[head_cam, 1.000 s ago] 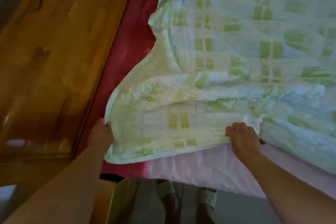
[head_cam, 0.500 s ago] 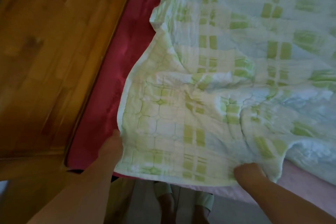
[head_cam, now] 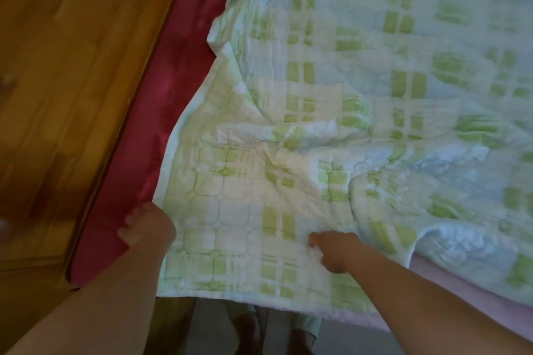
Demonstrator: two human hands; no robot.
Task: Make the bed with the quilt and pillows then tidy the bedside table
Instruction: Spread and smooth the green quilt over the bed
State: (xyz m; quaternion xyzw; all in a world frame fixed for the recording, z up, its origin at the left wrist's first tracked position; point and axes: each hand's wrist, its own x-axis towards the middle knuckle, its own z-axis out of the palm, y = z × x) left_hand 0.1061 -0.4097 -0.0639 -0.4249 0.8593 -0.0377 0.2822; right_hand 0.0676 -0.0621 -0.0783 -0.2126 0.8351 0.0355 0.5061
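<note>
A green-and-white checked quilt (head_cam: 331, 130) lies rumpled across the bed, its near edge hanging just past the mattress edge. My left hand (head_cam: 147, 225) holds the quilt's left edge near the front corner, with its fingers over the red sheet (head_cam: 173, 52). My right hand (head_cam: 331, 251) is bunched into the quilt's surface a little right of the middle, close to the near edge. No pillows or bedside table are in view.
A wooden bed frame panel (head_cam: 72, 66) runs along the left of the red sheet. Pale pink sheet (head_cam: 461, 311) shows at the lower right. My feet (head_cam: 245, 328) stand on the floor right by the bed's near edge.
Both hands have drawn the quilt toward me and leftward. Its near edge, which lay back on the pink sheet, now reaches over the mattress edge, and the quilt lies flatter.
</note>
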